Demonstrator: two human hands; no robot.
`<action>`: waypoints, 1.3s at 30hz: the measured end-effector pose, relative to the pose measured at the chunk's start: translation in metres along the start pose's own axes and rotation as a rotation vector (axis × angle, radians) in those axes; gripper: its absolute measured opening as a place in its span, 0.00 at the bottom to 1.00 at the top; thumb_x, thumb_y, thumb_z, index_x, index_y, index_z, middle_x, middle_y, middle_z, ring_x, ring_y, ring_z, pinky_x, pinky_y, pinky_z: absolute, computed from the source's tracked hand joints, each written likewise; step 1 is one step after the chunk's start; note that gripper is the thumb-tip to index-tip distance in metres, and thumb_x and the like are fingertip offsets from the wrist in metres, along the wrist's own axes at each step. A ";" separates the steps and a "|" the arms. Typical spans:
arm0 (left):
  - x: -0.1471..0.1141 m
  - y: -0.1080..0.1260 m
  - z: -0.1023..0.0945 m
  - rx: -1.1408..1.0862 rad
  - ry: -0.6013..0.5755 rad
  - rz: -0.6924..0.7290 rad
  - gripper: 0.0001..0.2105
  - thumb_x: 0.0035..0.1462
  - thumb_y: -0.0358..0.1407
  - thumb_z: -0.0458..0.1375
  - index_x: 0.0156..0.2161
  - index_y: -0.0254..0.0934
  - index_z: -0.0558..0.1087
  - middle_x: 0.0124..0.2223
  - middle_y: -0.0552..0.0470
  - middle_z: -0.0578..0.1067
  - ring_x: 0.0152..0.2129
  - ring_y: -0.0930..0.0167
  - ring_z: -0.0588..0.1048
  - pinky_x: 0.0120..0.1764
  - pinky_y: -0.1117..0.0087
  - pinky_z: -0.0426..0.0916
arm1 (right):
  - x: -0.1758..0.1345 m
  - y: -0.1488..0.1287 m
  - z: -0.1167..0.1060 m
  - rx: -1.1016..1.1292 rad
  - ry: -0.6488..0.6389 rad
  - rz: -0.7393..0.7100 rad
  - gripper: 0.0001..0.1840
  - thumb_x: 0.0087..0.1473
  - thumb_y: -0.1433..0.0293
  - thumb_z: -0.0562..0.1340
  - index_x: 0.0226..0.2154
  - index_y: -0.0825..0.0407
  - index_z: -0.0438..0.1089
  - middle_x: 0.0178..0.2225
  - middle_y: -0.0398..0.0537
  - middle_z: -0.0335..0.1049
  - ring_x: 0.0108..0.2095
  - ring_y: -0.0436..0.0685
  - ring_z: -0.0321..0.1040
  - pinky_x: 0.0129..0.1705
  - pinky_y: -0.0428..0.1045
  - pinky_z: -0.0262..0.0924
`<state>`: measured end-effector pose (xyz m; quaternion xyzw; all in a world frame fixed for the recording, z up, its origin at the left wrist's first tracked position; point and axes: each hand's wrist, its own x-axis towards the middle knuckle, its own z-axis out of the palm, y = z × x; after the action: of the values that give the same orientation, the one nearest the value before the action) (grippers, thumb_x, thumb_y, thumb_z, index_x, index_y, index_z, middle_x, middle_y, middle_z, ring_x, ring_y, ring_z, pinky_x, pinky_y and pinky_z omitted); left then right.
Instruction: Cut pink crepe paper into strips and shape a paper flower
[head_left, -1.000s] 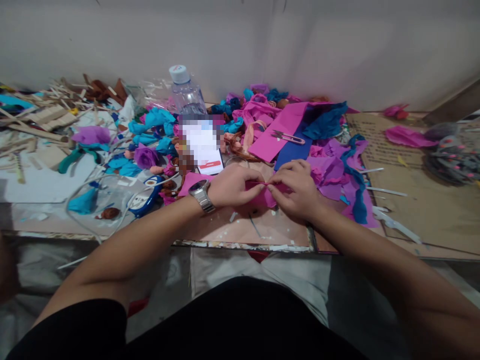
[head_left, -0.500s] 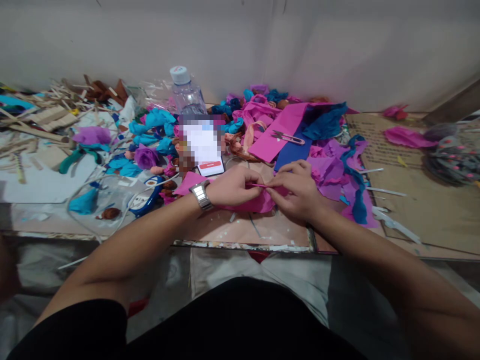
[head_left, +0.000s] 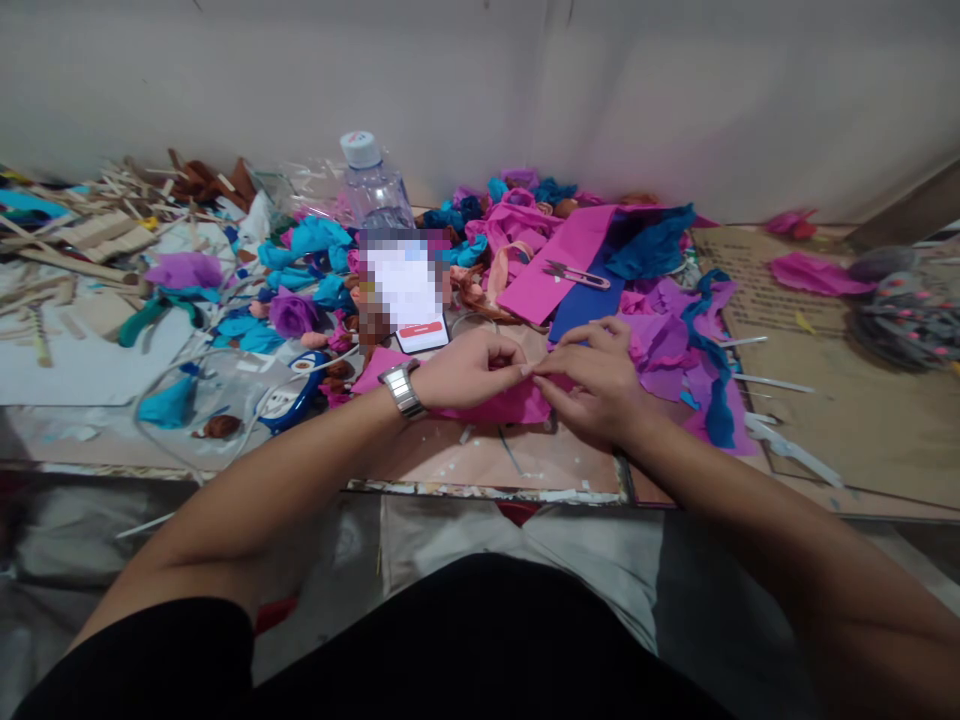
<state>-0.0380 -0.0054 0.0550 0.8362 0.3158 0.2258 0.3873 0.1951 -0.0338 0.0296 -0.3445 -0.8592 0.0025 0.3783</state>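
Note:
My left hand (head_left: 476, 372), with a metal watch on its wrist, is closed in a pinch on the upper edge of a pink crepe paper piece (head_left: 517, 406). My right hand (head_left: 592, 385) meets it fingertip to fingertip and pinches the same edge; the exact grip is partly hidden by the fingers. The paper hangs below both hands, just over the table. Another bit of pink paper (head_left: 379, 367) shows beside the left wrist. Thread snips (head_left: 576, 275) lie beyond the right hand on a folded pink sheet (head_left: 532, 285) and a blue sheet (head_left: 589, 310).
A phone (head_left: 422, 335) and a water bottle (head_left: 377, 195) stand behind the left hand. Crepe paper flowers (head_left: 292, 312), a blue round case (head_left: 289, 395) and wood strips (head_left: 105, 240) crowd the left. Purple paper (head_left: 660, 340) and cardboard (head_left: 847, 410) lie right.
My fingertips have shifted slightly at the paper's edge, and the thin pink fold seen between them is now mostly covered. The arms stay in place.

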 end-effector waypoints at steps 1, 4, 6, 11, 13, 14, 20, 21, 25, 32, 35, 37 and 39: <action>-0.001 0.000 0.000 0.005 -0.011 0.009 0.15 0.66 0.43 0.57 0.33 0.34 0.76 0.28 0.54 0.75 0.25 0.74 0.70 0.30 0.73 0.61 | 0.000 0.000 0.000 -0.001 0.002 0.000 0.04 0.64 0.65 0.66 0.37 0.44 0.79 0.34 0.42 0.82 0.43 0.62 0.74 0.57 0.64 0.50; -0.002 0.001 0.000 0.051 -0.034 0.017 0.15 0.65 0.45 0.58 0.36 0.34 0.78 0.30 0.53 0.77 0.26 0.73 0.71 0.29 0.73 0.61 | 0.001 0.000 0.000 -0.005 0.001 0.009 0.06 0.64 0.65 0.66 0.36 0.45 0.79 0.34 0.42 0.82 0.43 0.62 0.75 0.56 0.64 0.50; -0.003 0.002 0.000 0.090 -0.036 0.006 0.17 0.66 0.46 0.57 0.34 0.34 0.77 0.28 0.53 0.75 0.24 0.73 0.69 0.28 0.72 0.59 | 0.001 0.000 0.000 -0.007 0.005 0.008 0.06 0.65 0.65 0.66 0.36 0.45 0.79 0.33 0.42 0.83 0.42 0.61 0.74 0.55 0.64 0.50; -0.003 0.004 0.000 0.122 -0.027 -0.003 0.16 0.67 0.41 0.55 0.34 0.33 0.78 0.28 0.53 0.75 0.25 0.73 0.69 0.30 0.72 0.58 | 0.001 0.001 0.001 -0.016 0.011 -0.019 0.04 0.64 0.67 0.67 0.38 0.44 0.80 0.35 0.42 0.83 0.43 0.61 0.74 0.56 0.63 0.50; -0.002 0.003 -0.001 0.109 -0.020 -0.003 0.14 0.66 0.39 0.55 0.34 0.33 0.77 0.28 0.53 0.75 0.26 0.73 0.69 0.30 0.71 0.59 | 0.000 0.001 0.001 -0.016 0.014 -0.029 0.04 0.63 0.68 0.67 0.39 0.43 0.80 0.36 0.41 0.83 0.43 0.60 0.73 0.56 0.63 0.50; -0.001 0.003 -0.001 0.101 -0.020 -0.005 0.13 0.66 0.39 0.54 0.34 0.33 0.77 0.29 0.53 0.75 0.26 0.73 0.69 0.31 0.72 0.59 | 0.000 0.001 0.001 -0.017 0.015 -0.033 0.04 0.63 0.68 0.67 0.39 0.43 0.80 0.36 0.40 0.83 0.43 0.60 0.73 0.56 0.63 0.50; -0.001 0.002 -0.002 0.034 -0.058 -0.038 0.12 0.64 0.39 0.55 0.34 0.33 0.76 0.30 0.54 0.75 0.27 0.73 0.69 0.32 0.72 0.60 | 0.000 0.001 0.000 -0.039 0.019 -0.061 0.05 0.62 0.69 0.67 0.38 0.42 0.80 0.36 0.39 0.83 0.44 0.60 0.73 0.57 0.63 0.50; -0.001 0.002 -0.002 0.016 -0.064 -0.040 0.13 0.65 0.40 0.55 0.34 0.33 0.75 0.30 0.53 0.75 0.27 0.73 0.69 0.32 0.72 0.61 | 0.000 0.001 0.000 -0.047 0.020 -0.068 0.05 0.62 0.69 0.67 0.38 0.43 0.79 0.36 0.39 0.83 0.44 0.60 0.73 0.57 0.63 0.49; -0.001 0.000 0.000 -0.025 -0.049 -0.034 0.18 0.68 0.46 0.54 0.34 0.33 0.76 0.30 0.53 0.74 0.27 0.73 0.69 0.32 0.72 0.61 | 0.000 0.001 0.000 -0.061 0.030 -0.077 0.04 0.62 0.69 0.67 0.38 0.43 0.79 0.36 0.39 0.83 0.44 0.60 0.73 0.57 0.63 0.50; 0.000 -0.001 0.000 0.001 0.002 0.021 0.14 0.66 0.41 0.56 0.32 0.34 0.74 0.27 0.56 0.72 0.25 0.75 0.67 0.32 0.73 0.60 | 0.001 -0.001 0.000 -0.061 0.010 -0.044 0.03 0.64 0.67 0.67 0.38 0.44 0.79 0.36 0.40 0.83 0.44 0.60 0.74 0.57 0.64 0.50; 0.000 -0.001 0.001 -0.001 0.012 0.020 0.17 0.67 0.42 0.55 0.30 0.34 0.73 0.26 0.56 0.71 0.25 0.75 0.66 0.31 0.72 0.58 | 0.001 -0.001 0.000 -0.057 -0.002 -0.043 0.03 0.64 0.67 0.66 0.39 0.44 0.78 0.37 0.40 0.83 0.44 0.60 0.74 0.59 0.64 0.49; 0.000 -0.001 0.003 -0.005 0.021 0.034 0.16 0.68 0.41 0.54 0.30 0.34 0.73 0.26 0.56 0.71 0.25 0.75 0.67 0.31 0.72 0.59 | 0.001 -0.001 0.001 -0.056 -0.001 -0.044 0.03 0.64 0.68 0.66 0.39 0.45 0.78 0.37 0.41 0.83 0.45 0.59 0.75 0.61 0.64 0.49; 0.001 -0.001 0.004 -0.005 0.027 0.045 0.16 0.67 0.40 0.54 0.29 0.34 0.72 0.27 0.56 0.71 0.25 0.75 0.67 0.32 0.72 0.59 | 0.001 -0.001 0.001 -0.060 0.004 -0.041 0.03 0.65 0.67 0.66 0.39 0.46 0.78 0.37 0.41 0.83 0.45 0.59 0.75 0.62 0.64 0.49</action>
<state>-0.0357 -0.0059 0.0519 0.8390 0.3013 0.2467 0.3800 0.1931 -0.0332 0.0298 -0.3379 -0.8651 -0.0317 0.3694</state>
